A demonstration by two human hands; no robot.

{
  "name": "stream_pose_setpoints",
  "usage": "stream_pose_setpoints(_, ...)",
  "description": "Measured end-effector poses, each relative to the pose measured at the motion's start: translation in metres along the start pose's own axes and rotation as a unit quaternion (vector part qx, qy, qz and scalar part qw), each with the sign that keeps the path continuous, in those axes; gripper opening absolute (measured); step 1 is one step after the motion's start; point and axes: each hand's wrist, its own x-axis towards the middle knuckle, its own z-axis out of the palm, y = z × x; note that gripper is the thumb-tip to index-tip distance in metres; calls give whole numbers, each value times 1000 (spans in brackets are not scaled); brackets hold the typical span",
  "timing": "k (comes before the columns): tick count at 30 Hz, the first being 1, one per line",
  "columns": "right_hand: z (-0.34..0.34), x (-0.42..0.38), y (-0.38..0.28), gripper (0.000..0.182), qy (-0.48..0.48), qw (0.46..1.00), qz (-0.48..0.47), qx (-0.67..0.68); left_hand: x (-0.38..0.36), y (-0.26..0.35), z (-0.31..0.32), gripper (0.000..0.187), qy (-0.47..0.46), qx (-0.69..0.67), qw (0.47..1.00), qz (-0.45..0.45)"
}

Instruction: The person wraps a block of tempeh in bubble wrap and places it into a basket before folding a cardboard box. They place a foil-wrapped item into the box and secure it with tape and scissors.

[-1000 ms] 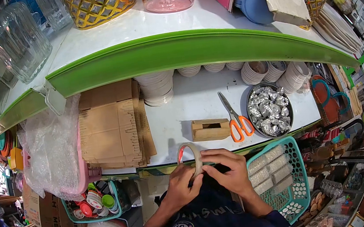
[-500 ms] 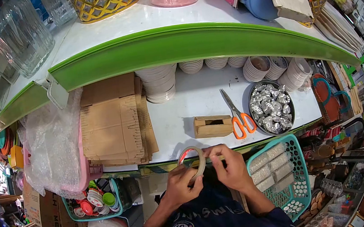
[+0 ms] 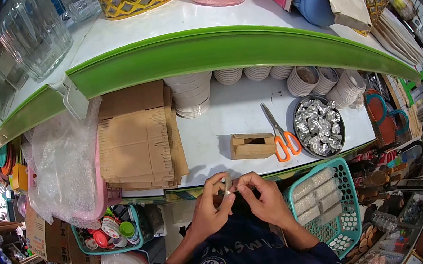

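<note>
1. Tape roll (image 3: 227,183): edge-on, near the front edge of the lower shelf (image 3: 204,138).
2. Cardboard stack (image 3: 136,147): flat on the lower shelf.
3. Left hand (image 3: 210,212): curled, tape roll between thumb and fingers.
4. Right hand (image 3: 268,202): thumb and forefinger nearly together; tape hold indeterminable.
5. Small box (image 3: 253,149): on the lower shelf.
6. Scissors (image 3: 282,133): between small box and pan (image 3: 297,130).

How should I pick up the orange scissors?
I'd take the scissors by the orange handles. Come from the person's side and reach down: they seem to lie flat, handles nearer the person, pointed blades away. That's the safer grip. Fingers need care between the small box and round pan.
</note>
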Motion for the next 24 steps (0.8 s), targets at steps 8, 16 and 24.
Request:
stream_pose_setpoints(8, -5, 6, -14, 12, -29, 999, -5, -15, 5, 5, -2, 46, -1, 23, 1000, -17)
stream_pose_setpoints(16, -9, 7, -9, 13, -48, 999, -6, -20, 9, 8, 0, 46, 0, 35, 999, -24)
stream_pose_setpoints(24, -17, 6, -8, 17, -68, 997, -22, -18, 15, -1, 5, 39, 38, 146, 987, 57)
